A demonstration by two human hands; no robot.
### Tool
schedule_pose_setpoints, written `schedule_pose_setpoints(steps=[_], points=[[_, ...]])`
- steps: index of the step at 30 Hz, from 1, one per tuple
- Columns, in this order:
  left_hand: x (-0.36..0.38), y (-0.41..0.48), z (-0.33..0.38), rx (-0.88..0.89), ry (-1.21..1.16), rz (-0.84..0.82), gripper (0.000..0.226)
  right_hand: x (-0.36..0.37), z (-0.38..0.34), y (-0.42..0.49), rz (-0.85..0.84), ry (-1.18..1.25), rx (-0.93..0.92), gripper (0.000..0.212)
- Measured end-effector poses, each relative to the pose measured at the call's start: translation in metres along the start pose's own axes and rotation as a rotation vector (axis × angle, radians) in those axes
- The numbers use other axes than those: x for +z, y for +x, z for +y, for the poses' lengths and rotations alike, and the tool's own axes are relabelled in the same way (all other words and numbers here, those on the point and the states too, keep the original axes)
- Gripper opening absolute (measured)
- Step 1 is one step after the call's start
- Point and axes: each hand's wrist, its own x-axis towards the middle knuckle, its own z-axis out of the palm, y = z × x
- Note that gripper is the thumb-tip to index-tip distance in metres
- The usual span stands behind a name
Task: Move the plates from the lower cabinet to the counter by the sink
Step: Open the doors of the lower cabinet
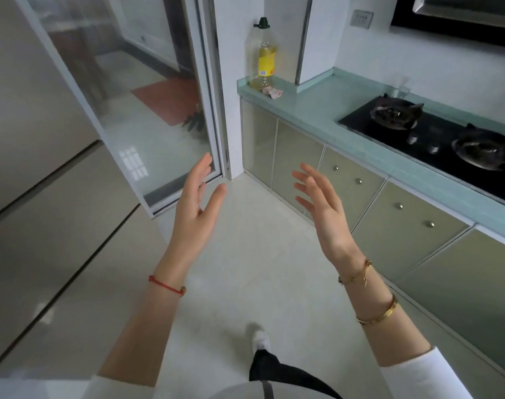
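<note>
My left hand (pixel 198 203) and my right hand (pixel 320 205) are both raised in front of me over the pale floor, palms facing each other, fingers spread, holding nothing. The lower cabinets (pixel 403 226) run along the right under a pale green counter (pixel 320 108); all their olive-green doors are shut. No plates and no sink are in view.
A black gas hob (pixel 435 139) is set into the counter. An oil bottle (pixel 265 56) and a small pink scrap (pixel 272 92) stand at the counter's far end. A glass sliding door (pixel 147 110) stands ahead left, large beige cabinet fronts (pixel 38 197) at left. My foot (pixel 259 339) is below.
</note>
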Motion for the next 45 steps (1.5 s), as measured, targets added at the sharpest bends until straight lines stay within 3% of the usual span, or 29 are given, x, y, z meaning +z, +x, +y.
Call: schedule_pose_setpoints(steps=[14,26,33,45], points=[[0.027,0.217,-0.089,-0.071,0.053,0.036,0.055,0.032,0.036,0.246,-0.048,0.024,0.038,0.036],[0.01,0.441,-0.168,-0.039,0.045,-0.031,0.05,0.087,0.068,0.452,0.088,0.039,0.024,0.033],[0.02,0.559,-0.211,-0.037,0.06,-0.123,0.045,0.103,0.079,0.554,0.174,0.024,0.049,0.032],[0.093,0.705,-0.299,-0.185,0.047,-0.306,0.039,0.087,0.111,0.702,0.299,-0.012,0.093,0.032]])
